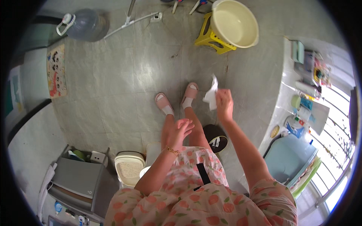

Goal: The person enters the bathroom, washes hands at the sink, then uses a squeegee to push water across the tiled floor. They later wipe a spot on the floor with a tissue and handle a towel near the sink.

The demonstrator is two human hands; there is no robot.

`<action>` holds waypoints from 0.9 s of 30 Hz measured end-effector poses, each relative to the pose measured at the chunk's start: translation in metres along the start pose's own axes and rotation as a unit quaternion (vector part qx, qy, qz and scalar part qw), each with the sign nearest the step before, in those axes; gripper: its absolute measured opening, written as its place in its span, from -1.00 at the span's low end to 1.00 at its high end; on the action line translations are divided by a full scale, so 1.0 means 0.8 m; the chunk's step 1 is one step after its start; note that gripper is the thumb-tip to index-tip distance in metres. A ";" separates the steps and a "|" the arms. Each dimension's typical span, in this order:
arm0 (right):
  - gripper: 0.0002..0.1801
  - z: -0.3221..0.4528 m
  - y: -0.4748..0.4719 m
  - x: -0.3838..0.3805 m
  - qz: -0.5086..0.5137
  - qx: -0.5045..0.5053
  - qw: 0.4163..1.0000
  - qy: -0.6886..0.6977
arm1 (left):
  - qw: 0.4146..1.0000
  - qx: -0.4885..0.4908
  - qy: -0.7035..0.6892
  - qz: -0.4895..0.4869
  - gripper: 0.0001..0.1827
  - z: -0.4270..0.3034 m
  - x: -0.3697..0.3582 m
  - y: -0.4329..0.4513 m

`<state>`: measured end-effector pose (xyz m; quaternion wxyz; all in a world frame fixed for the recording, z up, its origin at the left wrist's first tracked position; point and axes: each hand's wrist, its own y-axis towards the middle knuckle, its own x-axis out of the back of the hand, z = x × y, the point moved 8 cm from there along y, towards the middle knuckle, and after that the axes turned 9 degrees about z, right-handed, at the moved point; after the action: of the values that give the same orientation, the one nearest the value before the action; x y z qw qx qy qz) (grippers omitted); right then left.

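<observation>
A crumpled white tissue (211, 97) dangles from my right hand (225, 104), pinched in its fingers above the tiled floor. In front of my lap is my left hand (181, 131), with its fingers bent and spread apart and nothing visible in it. A gold-coloured chain bracelet (172, 151) circles that wrist. Beside my right leg, under my right forearm, stands a dark waste bin (208, 132) with scraps of white paper inside. My feet wear pink slippers (163, 102) over white socks.
Ahead, a cream basin (233, 25) rests on a yellow stool (210, 39). A large water bottle (90, 25) and a long-handled squeegee (124, 26) are at the far left. Behind my left side are a grain-filled container (129, 169) and a grey cabinet (75, 175). A cluttered sill (278, 99) runs along the right.
</observation>
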<state>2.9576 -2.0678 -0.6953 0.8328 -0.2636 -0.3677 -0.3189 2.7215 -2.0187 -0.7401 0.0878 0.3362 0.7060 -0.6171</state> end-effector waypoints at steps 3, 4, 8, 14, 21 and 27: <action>-0.85 -0.072 0.106 -0.083 -0.025 -0.045 0.998 -0.033 | 0.998 0.002 -0.034 -0.044 -0.66 0.025 0.092 0.067; -0.83 -0.090 0.140 -0.112 -0.038 -0.036 0.998 -0.037 | 0.998 0.002 -0.033 -0.059 -0.67 0.028 0.115 0.089; -0.78 -0.171 0.234 -0.258 0.005 -0.029 0.994 -0.109 | 0.994 -0.002 -0.078 -0.082 -0.70 0.053 0.182 0.186; -0.74 -0.356 0.323 -0.436 -0.016 -0.148 0.987 -0.063 | 0.978 -0.031 -0.207 -0.023 -0.79 0.020 0.193 0.241; -0.76 -0.431 0.377 -0.582 -0.005 -0.217 0.947 0.238 | 0.945 -0.112 -0.302 -0.061 -0.81 -0.038 0.247 0.228; -0.76 -0.375 0.356 -0.638 0.087 -0.284 0.878 0.376 | 0.925 -0.093 -0.360 -0.080 -0.81 -0.036 0.248 0.229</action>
<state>3.0288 -1.9107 -1.3291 0.8221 -0.3805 0.1041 -0.4106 2.6862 -1.9173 -0.9893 0.3173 0.0243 0.7054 -0.6334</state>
